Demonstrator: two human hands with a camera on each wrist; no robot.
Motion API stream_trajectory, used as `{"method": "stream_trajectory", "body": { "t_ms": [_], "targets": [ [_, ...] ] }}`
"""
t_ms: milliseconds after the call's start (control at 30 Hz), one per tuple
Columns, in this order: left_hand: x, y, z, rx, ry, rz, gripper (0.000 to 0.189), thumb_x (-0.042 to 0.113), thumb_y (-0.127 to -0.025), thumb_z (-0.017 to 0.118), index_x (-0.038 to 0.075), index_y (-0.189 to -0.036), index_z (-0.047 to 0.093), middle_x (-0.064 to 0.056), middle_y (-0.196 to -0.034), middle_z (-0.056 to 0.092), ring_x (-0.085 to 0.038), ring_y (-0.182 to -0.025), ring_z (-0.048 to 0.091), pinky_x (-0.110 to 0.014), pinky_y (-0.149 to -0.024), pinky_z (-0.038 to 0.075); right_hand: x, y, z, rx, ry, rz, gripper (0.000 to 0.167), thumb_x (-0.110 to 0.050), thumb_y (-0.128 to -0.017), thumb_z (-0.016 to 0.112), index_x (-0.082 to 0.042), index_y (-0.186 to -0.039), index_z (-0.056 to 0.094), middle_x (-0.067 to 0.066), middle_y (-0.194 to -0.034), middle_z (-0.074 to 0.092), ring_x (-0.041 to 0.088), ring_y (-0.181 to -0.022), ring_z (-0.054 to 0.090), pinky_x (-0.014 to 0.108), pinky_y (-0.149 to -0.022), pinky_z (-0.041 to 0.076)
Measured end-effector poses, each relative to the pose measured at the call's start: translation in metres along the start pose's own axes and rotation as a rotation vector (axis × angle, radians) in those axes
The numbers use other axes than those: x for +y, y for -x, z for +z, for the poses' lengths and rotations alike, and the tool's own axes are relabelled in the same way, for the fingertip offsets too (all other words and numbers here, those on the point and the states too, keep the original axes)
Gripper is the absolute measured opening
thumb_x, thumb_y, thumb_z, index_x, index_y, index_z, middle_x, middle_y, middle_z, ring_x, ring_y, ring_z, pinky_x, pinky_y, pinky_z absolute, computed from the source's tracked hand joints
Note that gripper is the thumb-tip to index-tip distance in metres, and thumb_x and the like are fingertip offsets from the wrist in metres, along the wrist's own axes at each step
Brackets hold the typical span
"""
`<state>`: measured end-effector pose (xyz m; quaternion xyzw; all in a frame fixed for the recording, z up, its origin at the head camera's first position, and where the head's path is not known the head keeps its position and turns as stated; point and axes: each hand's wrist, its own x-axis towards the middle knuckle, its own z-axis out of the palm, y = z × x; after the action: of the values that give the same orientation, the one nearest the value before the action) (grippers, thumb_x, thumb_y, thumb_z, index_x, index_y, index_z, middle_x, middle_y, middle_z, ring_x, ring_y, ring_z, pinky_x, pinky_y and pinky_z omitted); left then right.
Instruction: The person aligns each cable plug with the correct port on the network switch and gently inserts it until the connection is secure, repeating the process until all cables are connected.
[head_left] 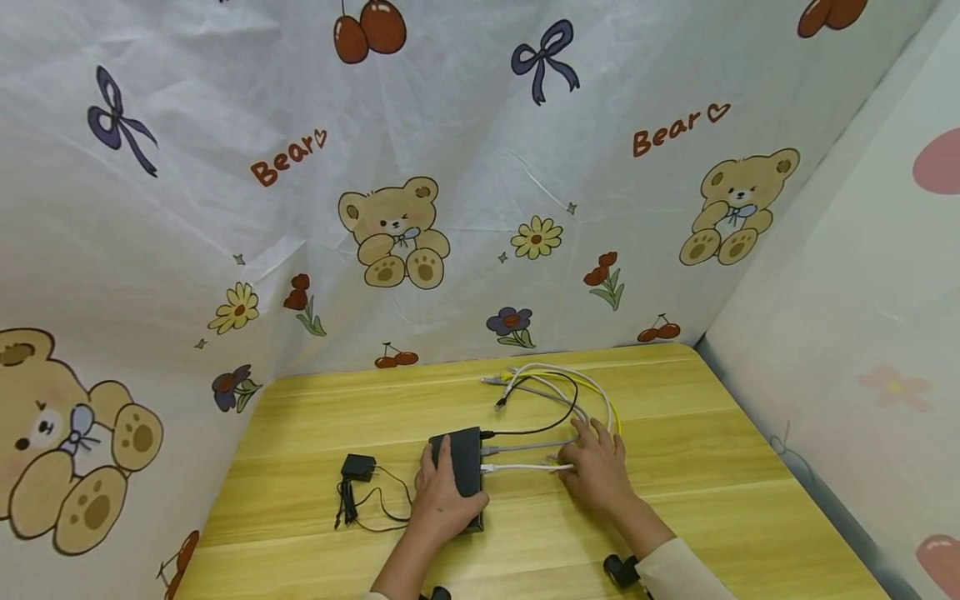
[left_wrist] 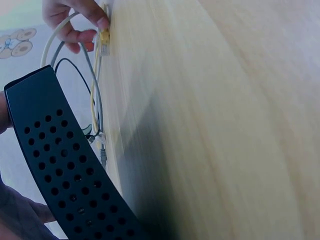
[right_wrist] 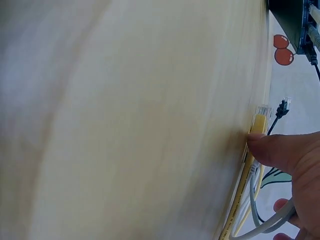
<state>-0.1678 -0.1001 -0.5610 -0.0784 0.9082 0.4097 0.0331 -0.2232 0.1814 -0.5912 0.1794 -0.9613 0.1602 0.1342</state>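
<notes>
A black network switch (head_left: 468, 458) lies on the table, its perforated side (left_wrist: 70, 165) large in the left wrist view. My left hand (head_left: 442, 496) grips it from above, fingers over its top and thumb at the right side. A white cable (head_left: 525, 467), a grey cable (head_left: 525, 447) and a thin black cable (head_left: 525, 432) are plugged into its right side. To the right, my right hand (head_left: 596, 467) pinches a yellow network cable (right_wrist: 259, 124) just behind its clear plug, low at the tabletop. White and grey cable loops pass by its fingers.
Left of the switch lies a black power adapter (head_left: 358, 467) with a bundled cord (head_left: 347, 502). Loose cable ends, including a grey plug (head_left: 491, 381) and a black cable's plug (head_left: 500, 404), lie behind my right hand. A bear-printed curtain (head_left: 465, 317) stands along the wooden table's (head_left: 720, 517) back edge.
</notes>
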Motion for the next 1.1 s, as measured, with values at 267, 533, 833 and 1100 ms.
{"method": "stream_trajectory", "body": {
  "t_ms": [267, 533, 833, 1100],
  "targets": [
    [0.001, 0.003, 0.000, 0.001, 0.005, 0.003, 0.108, 0.035, -0.074, 0.081, 0.022, -0.161, 0.019, -0.023, -0.163, 0.010, -0.057, -0.140, 0.023, -0.065, -0.076, 0.044, -0.001, 0.004, -0.001, 0.069, -0.041, -0.034, 0.025, -0.021, -0.071, 0.089, -0.027, -0.077, 0.066, 0.019, -0.145, 0.050, 0.051, -0.139, 0.030, 0.079, -0.100, 0.023],
    [0.000, -0.001, 0.002, 0.009, 0.007, -0.006, 0.106, 0.037, -0.076, 0.081, 0.022, -0.161, 0.019, -0.021, -0.164, 0.008, -0.056, -0.142, 0.022, -0.064, -0.077, 0.044, -0.001, 0.012, -0.008, 0.208, -0.088, -0.084, 0.032, -0.019, -0.065, 0.086, -0.016, -0.085, 0.062, 0.024, -0.140, 0.049, 0.051, -0.132, 0.038, 0.072, -0.096, 0.032],
    [-0.001, -0.002, 0.000, 0.022, 0.013, 0.000, 0.106, 0.035, -0.076, 0.081, 0.021, -0.161, 0.019, -0.023, -0.163, 0.010, -0.058, -0.140, 0.023, -0.063, -0.075, 0.045, 0.002, 0.016, -0.017, 0.291, -0.063, -0.196, 0.030, -0.020, -0.067, 0.085, -0.023, -0.065, 0.056, 0.021, -0.128, 0.058, 0.049, -0.118, 0.049, 0.070, -0.086, 0.038],
    [0.000, 0.000, 0.000, 0.012, 0.029, -0.003, 0.104, 0.035, -0.077, 0.080, 0.018, -0.161, 0.020, -0.023, -0.163, 0.009, -0.058, -0.141, 0.021, -0.063, -0.078, 0.044, 0.006, 0.021, -0.014, 0.140, 0.025, -0.197, 0.017, -0.029, -0.070, 0.088, -0.025, -0.085, 0.082, 0.019, -0.153, 0.043, 0.053, -0.136, 0.034, 0.076, -0.096, 0.030]
  ]
}}
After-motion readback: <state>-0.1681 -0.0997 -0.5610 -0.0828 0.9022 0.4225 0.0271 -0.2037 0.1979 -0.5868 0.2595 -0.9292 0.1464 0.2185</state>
